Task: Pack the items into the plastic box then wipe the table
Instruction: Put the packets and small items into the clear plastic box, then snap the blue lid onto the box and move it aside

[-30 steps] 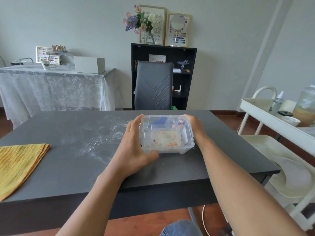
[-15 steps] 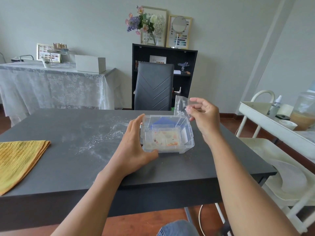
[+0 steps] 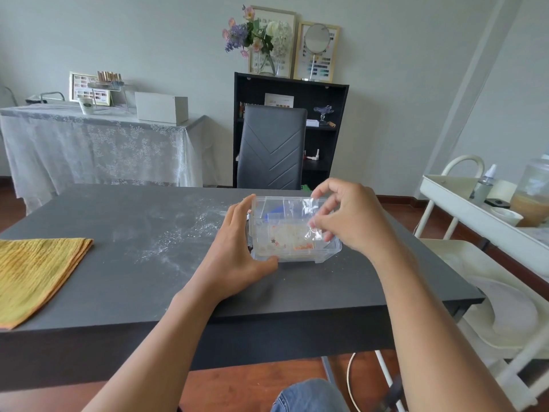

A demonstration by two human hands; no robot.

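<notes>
A clear plastic box [image 3: 325,251] stands on the dark grey table [image 3: 124,281], right of centre. Inside it I see a blue item and small white and orange pieces. My left hand [image 3: 237,248] grips the box's left side, thumb along the front wall. My right hand [image 3: 350,217] hovers over the box's open top, fingers pinching a small clear plastic bag [image 3: 310,217] that hangs into the box. White powder [image 3: 175,233] is scattered over the table left of the box.
A folded yellow cloth [image 3: 35,272] lies at the table's left edge. A grey chair [image 3: 271,148] stands behind the table, with a black shelf behind it. A white trolley [image 3: 475,218] with bottles and a jar stands on the right.
My right hand lifted the clear bag from behind the box and has now brought it down over the box's open top. My left hand stayed on the box.
</notes>
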